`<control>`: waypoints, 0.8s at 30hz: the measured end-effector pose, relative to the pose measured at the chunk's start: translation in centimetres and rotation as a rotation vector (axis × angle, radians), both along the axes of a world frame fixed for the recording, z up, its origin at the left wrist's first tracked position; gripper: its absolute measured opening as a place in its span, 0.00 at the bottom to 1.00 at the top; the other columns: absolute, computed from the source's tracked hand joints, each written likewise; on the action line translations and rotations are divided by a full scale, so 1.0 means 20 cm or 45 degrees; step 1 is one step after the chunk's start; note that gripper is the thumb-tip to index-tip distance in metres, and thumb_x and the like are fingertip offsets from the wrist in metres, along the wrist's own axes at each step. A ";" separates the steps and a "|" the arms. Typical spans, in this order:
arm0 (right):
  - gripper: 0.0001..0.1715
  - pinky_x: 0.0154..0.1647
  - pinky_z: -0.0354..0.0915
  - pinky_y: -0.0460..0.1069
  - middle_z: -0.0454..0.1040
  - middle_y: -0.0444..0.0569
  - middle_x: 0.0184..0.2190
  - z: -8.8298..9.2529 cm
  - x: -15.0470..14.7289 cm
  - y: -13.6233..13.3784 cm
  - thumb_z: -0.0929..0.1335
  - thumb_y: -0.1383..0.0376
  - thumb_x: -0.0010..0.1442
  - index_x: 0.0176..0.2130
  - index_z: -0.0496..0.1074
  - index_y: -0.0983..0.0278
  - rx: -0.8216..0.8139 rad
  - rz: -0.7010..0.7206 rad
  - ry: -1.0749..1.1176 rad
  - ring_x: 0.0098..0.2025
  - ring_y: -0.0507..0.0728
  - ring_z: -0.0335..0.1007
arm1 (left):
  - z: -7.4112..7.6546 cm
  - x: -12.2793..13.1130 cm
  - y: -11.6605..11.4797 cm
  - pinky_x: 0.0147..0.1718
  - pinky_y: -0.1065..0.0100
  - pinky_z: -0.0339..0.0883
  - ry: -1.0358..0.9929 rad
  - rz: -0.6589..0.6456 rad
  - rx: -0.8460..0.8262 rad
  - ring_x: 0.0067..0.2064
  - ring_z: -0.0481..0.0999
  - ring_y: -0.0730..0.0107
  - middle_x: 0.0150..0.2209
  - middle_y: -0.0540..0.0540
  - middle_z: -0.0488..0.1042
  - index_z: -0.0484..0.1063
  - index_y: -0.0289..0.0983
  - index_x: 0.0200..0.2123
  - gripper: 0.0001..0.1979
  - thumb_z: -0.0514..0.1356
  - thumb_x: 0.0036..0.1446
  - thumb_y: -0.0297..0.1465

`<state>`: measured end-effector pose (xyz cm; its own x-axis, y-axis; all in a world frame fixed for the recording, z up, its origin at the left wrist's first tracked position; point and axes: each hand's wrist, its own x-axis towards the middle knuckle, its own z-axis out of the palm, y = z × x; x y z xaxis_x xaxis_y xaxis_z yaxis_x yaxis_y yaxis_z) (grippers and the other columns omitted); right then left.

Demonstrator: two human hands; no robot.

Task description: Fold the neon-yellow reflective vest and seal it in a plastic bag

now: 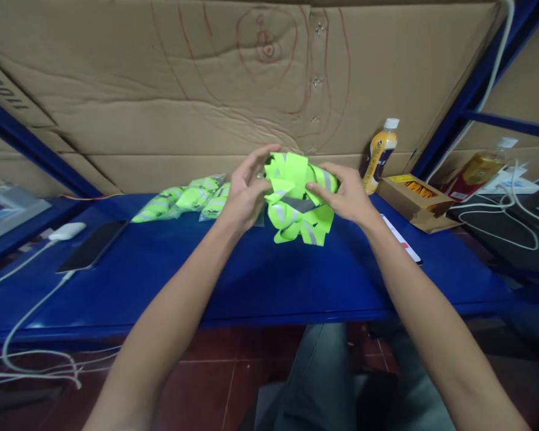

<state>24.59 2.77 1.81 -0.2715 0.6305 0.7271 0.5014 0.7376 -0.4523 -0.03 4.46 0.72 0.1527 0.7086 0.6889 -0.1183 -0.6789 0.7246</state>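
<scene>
Bright strap bundle (300,202) is gripped at frame centre by left hand (246,193) and right hand (348,190), fingers part-curled (some fingertips hidden); arranging seems underway, loose ends (315,233) needing to be controlled.

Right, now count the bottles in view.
2. A yellow bottle stands just left of the cardboard box; a bottle with a red label is to the box's right. Others may be hidden.

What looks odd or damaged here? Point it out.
The cardboard behind the blue table looks odd: it is creased, and a red scrawl of rings marks its plain surface. No spill shows.
</scene>
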 end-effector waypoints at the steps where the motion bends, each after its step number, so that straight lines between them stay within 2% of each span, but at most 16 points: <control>1: 0.33 0.45 0.73 0.57 0.81 0.48 0.35 0.00 0.00 0.00 0.72 0.35 0.66 0.44 0.81 0.60 0.050 -0.057 0.062 0.38 0.62 0.76 | -0.01 -0.02 0.02 0.58 0.52 0.79 -0.026 0.058 -0.003 0.62 0.80 0.47 0.62 0.39 0.79 0.78 0.44 0.59 0.27 0.72 0.60 0.47; 4: 0.32 0.49 0.74 0.60 0.80 0.50 0.36 0.03 0.00 0.01 0.71 0.35 0.66 0.45 0.80 0.59 0.172 -0.198 0.213 0.41 0.64 0.77 | 0.00 -0.07 0.04 0.66 0.46 0.73 -0.070 0.373 0.153 0.65 0.78 0.46 0.62 0.39 0.79 0.77 0.44 0.59 0.25 0.68 0.65 0.49; 6: 0.33 0.49 0.74 0.60 0.79 0.50 0.36 0.05 -0.01 -0.01 0.71 0.34 0.65 0.43 0.80 0.59 0.176 -0.199 0.255 0.41 0.64 0.77 | 0.03 -0.06 0.00 0.72 0.41 0.64 0.075 0.545 0.370 0.71 0.71 0.42 0.67 0.38 0.74 0.73 0.46 0.63 0.30 0.70 0.64 0.50; 8: 0.34 0.46 0.75 0.59 0.78 0.49 0.34 0.08 -0.03 -0.02 0.72 0.32 0.63 0.41 0.79 0.59 0.108 -0.109 0.278 0.39 0.62 0.75 | 0.07 -0.03 -0.04 0.76 0.37 0.54 0.378 0.593 0.606 0.78 0.60 0.38 0.74 0.39 0.66 0.69 0.48 0.69 0.38 0.74 0.60 0.50; 10: 0.36 0.39 0.74 0.56 0.75 0.48 0.31 0.10 -0.05 -0.03 0.71 0.30 0.63 0.37 0.77 0.60 -0.013 0.007 0.328 0.35 0.60 0.73 | 0.10 0.00 -0.08 0.78 0.35 0.47 0.679 0.606 0.819 0.80 0.52 0.35 0.79 0.41 0.57 0.67 0.50 0.72 0.38 0.73 0.62 0.47; 12: 0.38 0.34 0.71 0.53 0.71 0.46 0.28 0.10 -0.07 -0.03 0.70 0.29 0.63 0.33 0.75 0.60 -0.163 0.101 0.395 0.33 0.57 0.71 | 0.11 0.02 -0.09 0.76 0.34 0.51 0.818 0.634 0.947 0.78 0.55 0.35 0.78 0.40 0.57 0.68 0.49 0.72 0.32 0.67 0.68 0.42; 14: 0.41 0.32 0.70 0.52 0.69 0.46 0.27 0.09 -0.08 -0.02 0.68 0.27 0.63 0.31 0.73 0.60 -0.304 0.155 0.435 0.31 0.56 0.70 | 0.10 0.02 -0.09 0.71 0.39 0.62 0.806 0.644 0.925 0.71 0.68 0.40 0.71 0.37 0.68 0.71 0.46 0.70 0.25 0.60 0.73 0.37; 16: 0.42 0.34 0.71 0.53 0.71 0.47 0.28 0.08 -0.07 -0.01 0.65 0.26 0.65 0.31 0.74 0.61 -0.350 0.141 0.440 0.32 0.56 0.72 | 0.09 0.01 -0.09 0.65 0.46 0.70 0.750 0.603 0.815 0.63 0.76 0.47 0.61 0.39 0.77 0.75 0.44 0.65 0.19 0.57 0.75 0.36; 18: 0.42 0.41 0.75 0.55 0.76 0.49 0.33 0.08 -0.06 -0.02 0.63 0.27 0.67 0.36 0.77 0.60 -0.248 0.054 0.430 0.37 0.59 0.76 | 0.09 0.00 -0.08 0.61 0.51 0.72 0.670 0.551 0.682 0.58 0.79 0.49 0.54 0.41 0.81 0.79 0.43 0.57 0.14 0.59 0.74 0.38; 20: 0.40 0.52 0.76 0.60 0.80 0.52 0.42 0.10 -0.05 -0.05 0.63 0.29 0.70 0.45 0.80 0.59 -0.052 -0.043 0.385 0.47 0.63 0.80 | 0.09 -0.01 -0.09 0.59 0.53 0.73 0.552 0.524 0.534 0.53 0.81 0.50 0.48 0.43 0.82 0.81 0.43 0.50 0.11 0.64 0.72 0.42; 22: 0.37 0.63 0.73 0.67 0.81 0.55 0.54 0.13 -0.05 -0.10 0.67 0.31 0.68 0.56 0.79 0.56 0.125 -0.100 0.264 0.59 0.69 0.77 | 0.10 -0.01 -0.08 0.57 0.53 0.74 0.439 0.509 0.380 0.49 0.82 0.51 0.40 0.46 0.81 0.81 0.43 0.42 0.13 0.70 0.67 0.46; 24: 0.40 0.68 0.69 0.71 0.78 0.57 0.62 0.15 -0.04 -0.13 0.72 0.34 0.64 0.63 0.75 0.53 0.204 -0.116 0.110 0.66 0.73 0.72 | 0.11 -0.01 -0.08 0.53 0.53 0.76 0.349 0.447 0.263 0.46 0.82 0.52 0.33 0.47 0.77 0.79 0.41 0.37 0.17 0.74 0.61 0.48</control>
